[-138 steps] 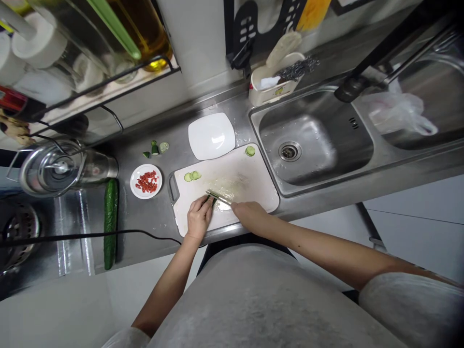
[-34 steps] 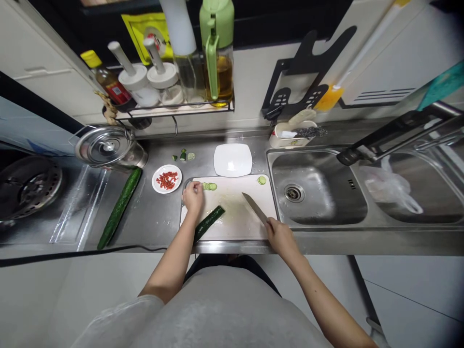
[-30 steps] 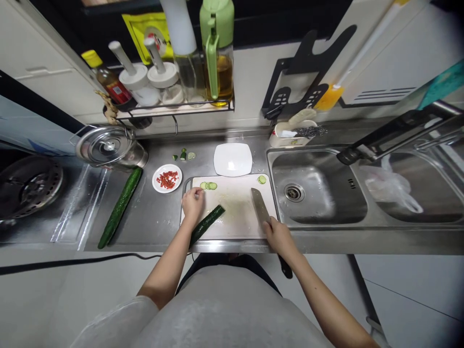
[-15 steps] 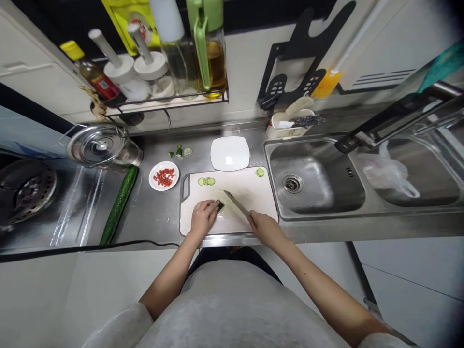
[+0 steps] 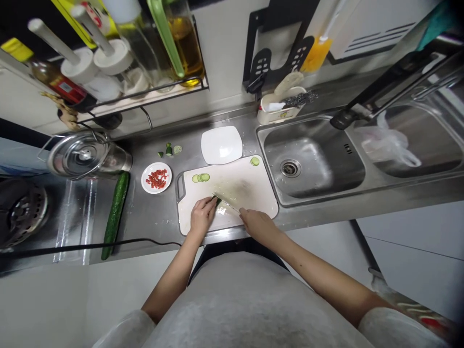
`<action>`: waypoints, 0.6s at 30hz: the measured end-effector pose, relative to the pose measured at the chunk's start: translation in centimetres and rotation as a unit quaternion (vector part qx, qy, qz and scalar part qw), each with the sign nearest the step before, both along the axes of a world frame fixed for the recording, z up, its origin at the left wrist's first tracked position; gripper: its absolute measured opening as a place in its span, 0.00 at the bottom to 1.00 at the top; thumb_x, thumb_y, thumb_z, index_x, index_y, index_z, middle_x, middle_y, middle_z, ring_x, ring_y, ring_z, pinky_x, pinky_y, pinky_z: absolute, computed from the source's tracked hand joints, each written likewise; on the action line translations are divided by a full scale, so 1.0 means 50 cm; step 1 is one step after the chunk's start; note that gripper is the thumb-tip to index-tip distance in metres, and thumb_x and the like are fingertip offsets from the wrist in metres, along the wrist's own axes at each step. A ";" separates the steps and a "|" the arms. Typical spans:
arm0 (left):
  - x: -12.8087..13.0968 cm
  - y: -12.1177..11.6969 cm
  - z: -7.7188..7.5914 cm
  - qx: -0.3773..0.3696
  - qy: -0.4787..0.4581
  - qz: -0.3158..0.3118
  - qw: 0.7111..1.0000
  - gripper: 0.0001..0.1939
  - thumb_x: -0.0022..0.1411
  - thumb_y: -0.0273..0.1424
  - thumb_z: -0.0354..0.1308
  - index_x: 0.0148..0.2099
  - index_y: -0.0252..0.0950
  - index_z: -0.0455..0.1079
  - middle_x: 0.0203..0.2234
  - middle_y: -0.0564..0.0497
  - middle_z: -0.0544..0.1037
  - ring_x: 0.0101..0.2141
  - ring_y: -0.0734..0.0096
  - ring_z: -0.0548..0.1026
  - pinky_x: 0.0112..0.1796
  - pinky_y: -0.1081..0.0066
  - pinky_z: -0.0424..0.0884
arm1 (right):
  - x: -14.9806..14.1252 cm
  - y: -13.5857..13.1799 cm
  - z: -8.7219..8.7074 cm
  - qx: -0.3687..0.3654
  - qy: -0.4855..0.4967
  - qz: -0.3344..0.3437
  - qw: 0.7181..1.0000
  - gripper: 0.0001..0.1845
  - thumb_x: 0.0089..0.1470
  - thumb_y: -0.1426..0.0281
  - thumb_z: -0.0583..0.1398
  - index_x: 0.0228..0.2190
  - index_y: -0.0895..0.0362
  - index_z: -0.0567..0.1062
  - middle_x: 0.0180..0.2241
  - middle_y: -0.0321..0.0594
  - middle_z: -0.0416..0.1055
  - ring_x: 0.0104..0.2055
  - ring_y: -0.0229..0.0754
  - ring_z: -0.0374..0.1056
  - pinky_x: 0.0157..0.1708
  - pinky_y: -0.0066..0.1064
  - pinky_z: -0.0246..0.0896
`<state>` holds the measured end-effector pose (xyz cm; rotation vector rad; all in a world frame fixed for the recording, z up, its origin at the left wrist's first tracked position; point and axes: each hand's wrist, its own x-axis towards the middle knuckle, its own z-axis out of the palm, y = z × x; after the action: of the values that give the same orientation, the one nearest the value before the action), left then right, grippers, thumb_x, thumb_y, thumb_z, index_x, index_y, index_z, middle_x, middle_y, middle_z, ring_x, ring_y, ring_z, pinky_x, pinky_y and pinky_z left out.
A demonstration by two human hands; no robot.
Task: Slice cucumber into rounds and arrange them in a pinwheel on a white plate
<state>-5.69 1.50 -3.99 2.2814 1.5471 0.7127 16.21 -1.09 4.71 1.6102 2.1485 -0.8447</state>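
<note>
My left hand (image 5: 201, 216) is curled over a piece of cucumber (image 5: 217, 200) on the white cutting board (image 5: 253, 193); only the cucumber's dark green end shows past my fingers. My right hand (image 5: 256, 224) grips a knife (image 5: 226, 204) whose blade lies against that end. Cucumber slices (image 5: 200, 178) sit at the board's far left, and one more slice (image 5: 254, 161) lies at its far right corner.
A whole cucumber (image 5: 115, 213) lies left on the steel counter, by a small dish of red bits (image 5: 156, 178) and a pot (image 5: 85, 157). Cucumber ends (image 5: 168, 149) and a white square plate (image 5: 221, 144) lie behind the board. The sink (image 5: 311, 159) is right. A black cable (image 5: 87, 247) runs along the counter edge.
My left hand went from the slices at the board's far left back onto the cucumber. My right hand brought the knife from the board's right side to the cucumber's end. The camera tilted down.
</note>
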 end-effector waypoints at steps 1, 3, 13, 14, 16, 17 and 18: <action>0.000 0.000 0.000 -0.002 0.001 -0.001 1.000 0.15 0.66 0.31 0.50 0.51 0.41 0.73 0.42 0.46 0.76 0.42 0.68 0.73 0.45 0.66 0.71 | 0.000 -0.001 0.000 0.005 0.001 0.002 1.000 0.11 0.63 0.72 0.47 0.43 0.59 0.66 0.37 0.49 0.74 0.38 0.44 0.72 0.35 0.28 0.57; 0.000 0.000 0.002 -0.005 0.002 -0.002 1.000 0.15 0.66 0.31 0.50 0.51 0.41 0.73 0.42 0.46 0.76 0.43 0.67 0.73 0.45 0.66 0.71 | 0.000 -0.002 -0.001 0.014 0.002 0.006 1.000 0.10 0.62 0.74 0.47 0.42 0.59 0.66 0.36 0.48 0.74 0.37 0.45 0.72 0.34 0.29 0.58; 0.002 0.003 0.008 -0.024 -0.003 -0.001 1.000 0.14 0.66 0.32 0.50 0.48 0.40 0.74 0.42 0.45 0.76 0.42 0.67 0.73 0.45 0.64 0.71 | -0.010 -0.003 0.003 0.011 -0.006 0.017 1.000 0.13 0.57 0.82 0.47 0.40 0.59 0.65 0.34 0.47 0.73 0.36 0.45 0.73 0.32 0.29 0.61; 0.003 0.003 0.009 -0.025 -0.002 0.001 1.000 0.13 0.66 0.32 0.50 0.47 0.40 0.74 0.41 0.45 0.77 0.42 0.67 0.73 0.45 0.65 0.71 | -0.011 -0.003 0.002 0.014 -0.005 0.017 1.000 0.13 0.57 0.82 0.47 0.40 0.59 0.65 0.34 0.47 0.73 0.36 0.46 0.73 0.31 0.29 0.61; 0.003 0.004 0.012 -0.024 0.000 0.003 1.000 0.13 0.66 0.32 0.50 0.46 0.40 0.74 0.41 0.46 0.77 0.42 0.67 0.73 0.45 0.65 0.71 | -0.013 -0.005 0.000 0.013 -0.006 0.017 1.000 0.13 0.57 0.82 0.47 0.40 0.59 0.65 0.34 0.48 0.73 0.36 0.46 0.73 0.31 0.29 0.61; 0.004 0.005 0.013 -0.023 0.000 0.004 1.000 0.13 0.66 0.32 0.50 0.46 0.40 0.75 0.41 0.46 0.77 0.42 0.67 0.73 0.45 0.65 0.71 | -0.014 -0.005 -0.002 0.010 -0.008 0.017 1.000 0.12 0.57 0.82 0.47 0.40 0.59 0.65 0.34 0.48 0.73 0.36 0.46 0.73 0.31 0.29 0.61; 0.004 0.005 0.013 -0.022 -0.001 0.003 1.000 0.13 0.66 0.32 0.50 0.46 0.40 0.75 0.41 0.46 0.77 0.42 0.67 0.73 0.45 0.65 0.71 | -0.014 -0.005 -0.002 0.008 -0.010 0.016 1.000 0.12 0.57 0.82 0.47 0.40 0.60 0.65 0.34 0.49 0.73 0.36 0.46 0.73 0.31 0.29 0.62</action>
<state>-5.48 1.75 -3.32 2.2450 1.5534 0.6757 15.51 -1.35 4.59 1.5802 2.1674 -0.7987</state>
